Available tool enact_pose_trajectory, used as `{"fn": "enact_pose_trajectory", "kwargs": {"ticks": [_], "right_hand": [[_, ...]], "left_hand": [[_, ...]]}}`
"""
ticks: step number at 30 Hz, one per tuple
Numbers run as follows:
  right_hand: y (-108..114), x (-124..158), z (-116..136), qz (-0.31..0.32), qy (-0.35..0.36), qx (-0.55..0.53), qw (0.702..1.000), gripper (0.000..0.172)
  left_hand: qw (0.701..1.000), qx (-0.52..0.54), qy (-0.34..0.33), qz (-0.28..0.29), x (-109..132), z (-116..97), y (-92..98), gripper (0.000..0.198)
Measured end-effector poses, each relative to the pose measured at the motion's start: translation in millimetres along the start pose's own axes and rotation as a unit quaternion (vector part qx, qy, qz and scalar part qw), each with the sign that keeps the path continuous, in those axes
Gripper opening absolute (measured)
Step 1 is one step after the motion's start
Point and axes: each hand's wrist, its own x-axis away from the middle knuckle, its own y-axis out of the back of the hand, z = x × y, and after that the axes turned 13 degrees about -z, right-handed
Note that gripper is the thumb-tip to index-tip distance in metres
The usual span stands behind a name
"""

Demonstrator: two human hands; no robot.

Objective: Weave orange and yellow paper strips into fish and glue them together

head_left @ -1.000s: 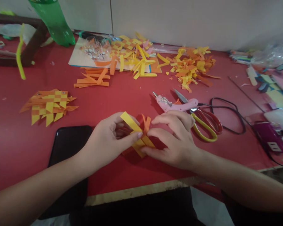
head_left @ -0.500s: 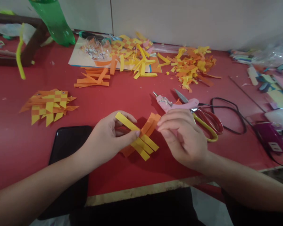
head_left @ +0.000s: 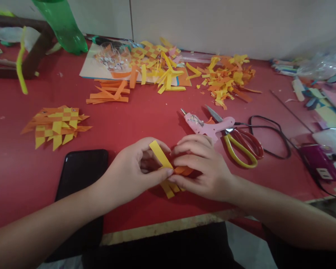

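Note:
Between my two hands is a small weave of yellow paper strips (head_left: 161, 154) and orange paper strips (head_left: 184, 170). My left hand (head_left: 141, 164) pinches it with the thumb in front, a yellow strip sticking up past the fingers. From the other side my right hand (head_left: 203, 164) closes on the orange strips, its thumb close to the left thumb. Other yellow ends hang below the thumbs. My fingers cover most of the woven middle. Just beyond the right hand lies a pink glue gun (head_left: 205, 125).
Scissors (head_left: 240, 149) lie beside the glue gun, whose black cord runs right. A phone (head_left: 81, 175) is under my left forearm. Woven paper fish (head_left: 63, 123) lie left. Orange strips (head_left: 112, 93), a scrap pile (head_left: 229, 78) and a green bottle (head_left: 65, 28) are farther back.
My right hand has moved left and closed in on the orange strips, meeting my left hand. The strips have tilted and are now more hidden by my fingers.

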Motion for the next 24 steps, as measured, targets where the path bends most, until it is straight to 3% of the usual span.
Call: {"fn": "enact_pose_trajectory", "kwargs": {"ticks": [13, 17, 19, 24], "right_hand": [[5.3, -5.3, -1.4, 0.023, -0.019, -0.062, 0.998, 0.004], [9.8, -8.7, 0.5, 0.023, -0.038, -0.063, 0.997, 0.006], [12.9, -9.9, 0.5, 0.001, -0.06, -0.043, 0.997, 0.006], [17.2, -8.3, -5.2, -0.143, -0.115, -0.059, 0.981, 0.01]], "left_hand": [[0.999, -0.028, 0.003, 0.018, -0.6, 0.9, -0.8, 0.032], [0.999, -0.05, 0.008, 0.016, -0.6, 2.1, -0.1, 0.038], [0.998, -0.064, 0.006, 0.001, -0.6, 2.4, 0.5, 0.039], [0.996, -0.068, 0.007, -0.048, -2.8, 2.2, 2.7, 0.04]]}}
